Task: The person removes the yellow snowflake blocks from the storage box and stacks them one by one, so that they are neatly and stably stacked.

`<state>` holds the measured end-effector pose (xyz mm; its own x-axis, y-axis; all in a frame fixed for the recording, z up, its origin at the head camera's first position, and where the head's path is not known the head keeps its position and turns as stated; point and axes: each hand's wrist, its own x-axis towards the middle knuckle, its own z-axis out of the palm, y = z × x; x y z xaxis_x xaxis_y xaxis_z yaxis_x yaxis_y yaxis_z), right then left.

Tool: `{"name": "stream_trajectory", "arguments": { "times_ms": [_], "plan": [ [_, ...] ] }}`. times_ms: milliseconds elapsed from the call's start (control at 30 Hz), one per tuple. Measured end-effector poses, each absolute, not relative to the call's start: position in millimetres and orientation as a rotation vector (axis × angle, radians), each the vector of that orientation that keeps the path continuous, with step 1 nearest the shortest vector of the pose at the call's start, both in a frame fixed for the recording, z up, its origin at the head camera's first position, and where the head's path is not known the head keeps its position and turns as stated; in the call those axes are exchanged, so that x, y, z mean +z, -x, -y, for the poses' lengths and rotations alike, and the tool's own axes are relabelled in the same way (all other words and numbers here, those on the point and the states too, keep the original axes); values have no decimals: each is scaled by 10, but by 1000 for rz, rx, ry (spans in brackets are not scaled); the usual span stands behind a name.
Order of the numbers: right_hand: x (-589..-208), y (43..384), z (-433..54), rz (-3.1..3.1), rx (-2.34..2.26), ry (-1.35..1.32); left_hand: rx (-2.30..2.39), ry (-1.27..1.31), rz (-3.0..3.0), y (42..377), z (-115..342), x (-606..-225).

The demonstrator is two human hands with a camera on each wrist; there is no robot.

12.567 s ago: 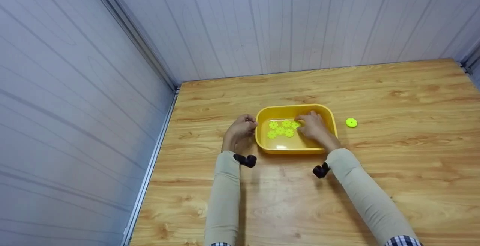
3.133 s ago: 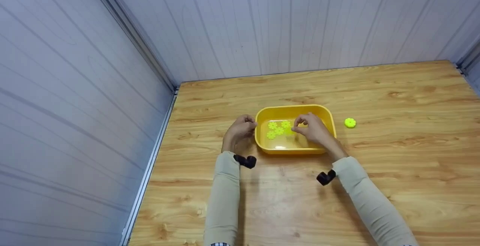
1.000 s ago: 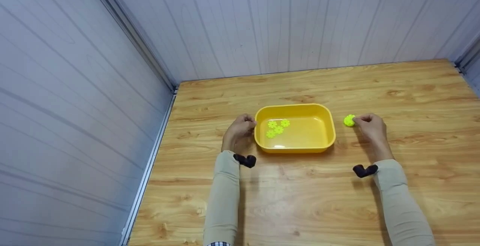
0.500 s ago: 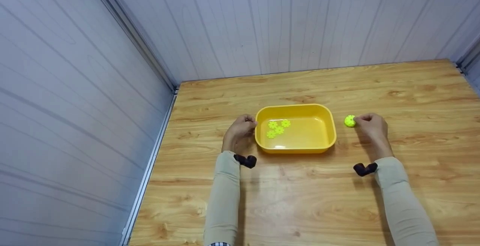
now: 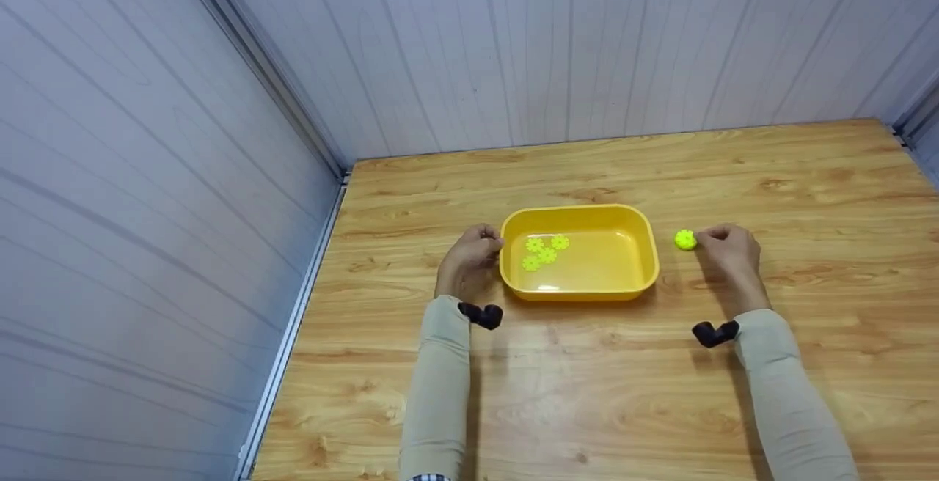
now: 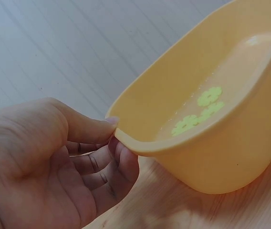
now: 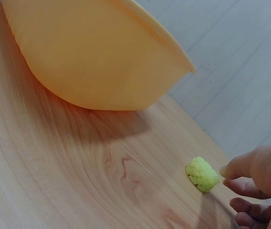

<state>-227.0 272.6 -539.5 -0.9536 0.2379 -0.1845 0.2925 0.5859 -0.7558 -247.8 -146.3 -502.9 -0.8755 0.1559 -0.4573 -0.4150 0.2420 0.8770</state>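
A yellow plastic basin (image 5: 579, 295) stands on the table. My left hand (image 5: 470, 252) grips its left rim, thumb over the edge and fingers beneath, as the left wrist view shows. Several flat yellow-green flower-shaped pieces (image 6: 209, 96) lie on the basin's floor toward its left side. Right of the basin, a small stack of the same flower-shaped pieces (image 7: 202, 174) stands on the table. My right hand (image 5: 731, 250) is at the stack's right side, thumb and fingertips close together. In the right wrist view the fingertips are just beside the stack, not around it.
The wood-patterned table (image 5: 587, 378) extends around the basin. Pale panelled walls (image 5: 572, 41) rise behind the table and at its left (image 5: 147, 246). A small black wrist camera (image 5: 480, 315) sits on each sleeved forearm.
Several flower pieces have left the basin since the oldest frame. My right hand has moved from inside the basin to the stack, then barely shifted. My left hand has stayed on the rim.
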Motion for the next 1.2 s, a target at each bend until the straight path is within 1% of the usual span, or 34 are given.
{"name": "stream_trajectory", "arguments": {
  "times_ms": [267,500,867,1200],
  "plan": [
    [-5356,2233,-2762,-2680,-1407,-469,1665,261,-2069,2482,1457,-5024],
    [-5251,2260,-2697,-2698,-1404,-467,1729,281,-2019,2468,1454,-5031],
    [-5078,2289,-2418,-2800,-1453,-347,1849,328,-1905,2421,1437,-5018],
    [-4978,2321,-2136,-2835,-1491,-221,1803,317,-1967,2420,1441,-5019]
  ]
}}
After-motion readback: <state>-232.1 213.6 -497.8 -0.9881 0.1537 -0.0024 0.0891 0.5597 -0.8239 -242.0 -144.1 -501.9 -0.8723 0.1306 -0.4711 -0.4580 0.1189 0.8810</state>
